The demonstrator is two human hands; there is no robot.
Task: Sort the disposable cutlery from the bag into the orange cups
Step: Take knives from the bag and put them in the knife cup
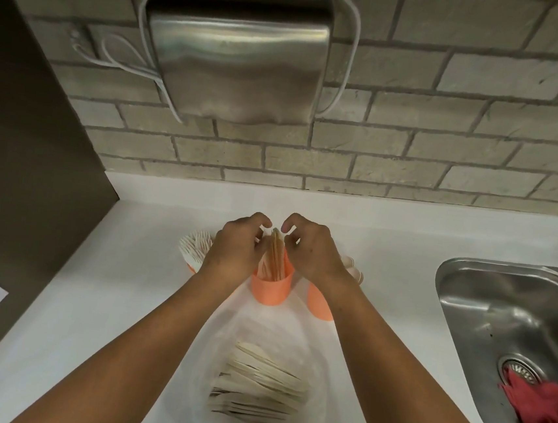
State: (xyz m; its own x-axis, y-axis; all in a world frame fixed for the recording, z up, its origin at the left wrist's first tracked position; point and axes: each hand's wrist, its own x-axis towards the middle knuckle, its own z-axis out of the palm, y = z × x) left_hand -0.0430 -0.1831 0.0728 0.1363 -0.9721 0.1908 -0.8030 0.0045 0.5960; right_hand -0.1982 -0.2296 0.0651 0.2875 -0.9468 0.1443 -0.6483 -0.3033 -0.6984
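Closest to us, between our two forearms, a clear plastic bag (210, 341) lies flat on the white counter (92, 295), with a pile of pale wooden cutlery (261, 383) inside it. Beyond the bag stands the middle orange cup (270, 290), holding an upright wooden bundle (274, 258) of flat pieces. Our left hand (237, 244) curls its fingers round the top of that bundle from the left. Our right hand (315, 249) does the same from the right, with its index finger arched above. A left orange cup (190, 266), mostly hidden behind our left wrist, is full of pale utensils (196, 246). A right orange cup (318, 303) sits just beside the middle one. Well to the right, a steel sink (467, 297) contains a red cloth (545, 407).
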